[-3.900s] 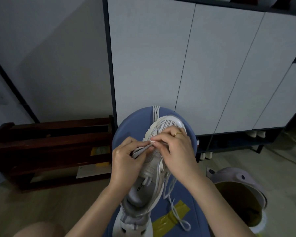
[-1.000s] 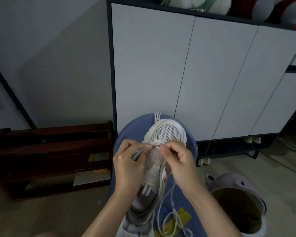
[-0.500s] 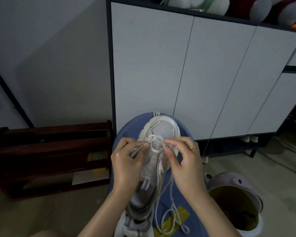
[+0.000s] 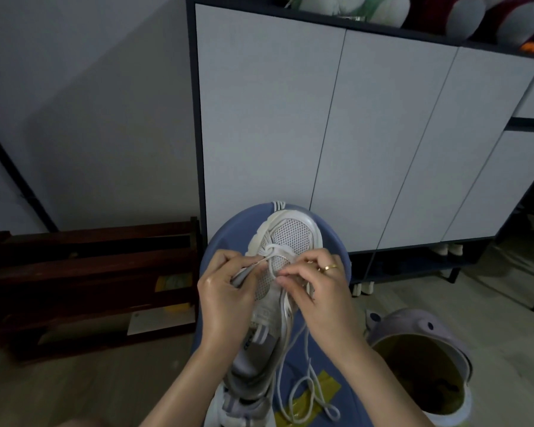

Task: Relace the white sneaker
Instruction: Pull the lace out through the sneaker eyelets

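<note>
1. I see the white mesh-toed sneaker [image 4: 290, 241] lying toe-away on a rounded blue padded surface [image 4: 222, 245], both hands over its midfoot.
2. My left hand [image 4: 225, 297] has fingers curled, pinching the shoe's side flap and a strand of the white cord lace [image 4: 272, 257].
3. My right hand [image 4: 318, 294] (gold ring on one finger) pinches the lace loop between thumb and fingertips.
4. Loose lace lies coiled near yellow tape [image 4: 327, 386].
5. A lilac bin [image 4: 420, 362] stands to the right.
</note>
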